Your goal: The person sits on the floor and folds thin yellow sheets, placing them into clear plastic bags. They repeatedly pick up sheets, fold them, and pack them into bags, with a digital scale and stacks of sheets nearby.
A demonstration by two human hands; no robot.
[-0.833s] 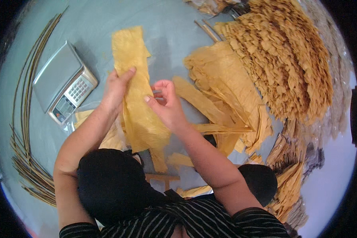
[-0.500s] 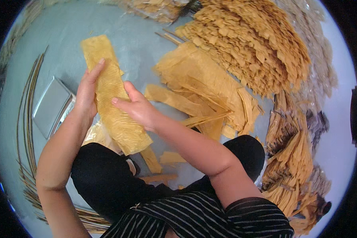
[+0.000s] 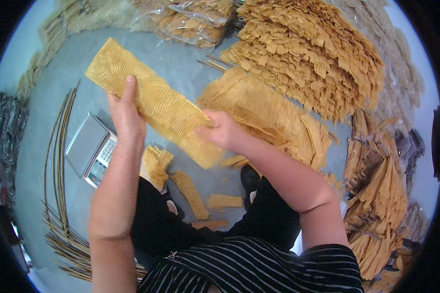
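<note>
A long folded strip of yellow, wrinkled tofu skin is held up in front of me, slanting from upper left to lower right. My left hand grips its lower left edge, thumb lying on top. Close to the strip's right end, my right hand pinches the other long edge between thumb and fingers. Beyond the right hand, wide loose tofu skin sheets lie on the grey floor, partly folded over. Smaller pieces are scattered between my feet.
A digital scale with a metal pan stands left of my left forearm. Thin sticks curve along the far left. At the upper right rises a tall stack of tofu skin; bundles lie at right. Plastic-wrapped bags sit at the back.
The strip has turned from nearly upright to a flatter slant, its lower end swinging right. My right hand has moved right, away from the left. The view has shifted, showing more of the scale.
</note>
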